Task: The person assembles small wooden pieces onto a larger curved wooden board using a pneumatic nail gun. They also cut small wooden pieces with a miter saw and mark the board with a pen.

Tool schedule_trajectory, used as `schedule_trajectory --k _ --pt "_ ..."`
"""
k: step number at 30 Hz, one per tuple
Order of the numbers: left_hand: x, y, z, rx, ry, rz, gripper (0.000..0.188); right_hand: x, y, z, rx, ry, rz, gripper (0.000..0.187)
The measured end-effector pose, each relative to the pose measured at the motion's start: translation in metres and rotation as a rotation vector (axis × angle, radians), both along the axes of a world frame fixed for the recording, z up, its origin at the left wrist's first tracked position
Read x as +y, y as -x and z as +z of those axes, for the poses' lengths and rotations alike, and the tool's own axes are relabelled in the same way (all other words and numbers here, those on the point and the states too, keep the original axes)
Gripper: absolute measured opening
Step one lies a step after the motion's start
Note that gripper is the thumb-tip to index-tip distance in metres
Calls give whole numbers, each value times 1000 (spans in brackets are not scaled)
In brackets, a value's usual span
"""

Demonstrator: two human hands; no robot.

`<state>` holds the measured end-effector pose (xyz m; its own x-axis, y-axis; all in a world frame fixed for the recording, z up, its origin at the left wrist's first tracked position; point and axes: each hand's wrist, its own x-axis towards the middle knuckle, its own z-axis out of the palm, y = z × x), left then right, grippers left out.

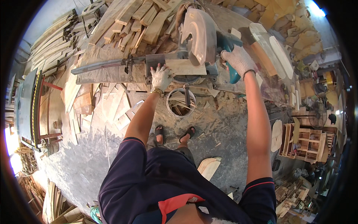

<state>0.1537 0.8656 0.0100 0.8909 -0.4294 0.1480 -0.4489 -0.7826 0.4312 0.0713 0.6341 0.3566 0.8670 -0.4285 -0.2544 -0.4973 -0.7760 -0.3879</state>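
Note:
A miter saw [199, 35] with a large dusty blade guard and teal body stands on the bench in front of me. My right hand [239, 61], in a whitish work glove, is closed round its teal handle [234, 75]. A short pale wooden board [188, 67] lies on the saw's base, below the guard. At the board's left end rests my left hand [161, 77], also gloved, its fingers spread over the dark metal fence [153, 59] and bare fingertips showing. The guard hides most of the blade.
A round bucket [169, 102] of wood offcuts stands below the bench edge, near my feet. Stacked planks [130, 22] lie behind the saw at left. Shaped wooden pieces [274, 56] lie right of it. Offcuts and sawdust cover parts of the floor.

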Motion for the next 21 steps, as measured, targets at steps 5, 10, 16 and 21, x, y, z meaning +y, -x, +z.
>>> schedule_trajectory --k 5,10,16,21 --pt "2 0 0 23 -31 0 52 -16 -15 3 -27 -87 -7 34" --pt "4 0 -5 -23 -14 19 51 -19 -19 5 6 -90 -45 30" --pt "7 0 -14 -90 16 18 49 -14 -9 -10 -119 -63 -30 35" --pt "7 2 -15 -113 33 29 45 -4 26 -64 -182 -123 -92 42"
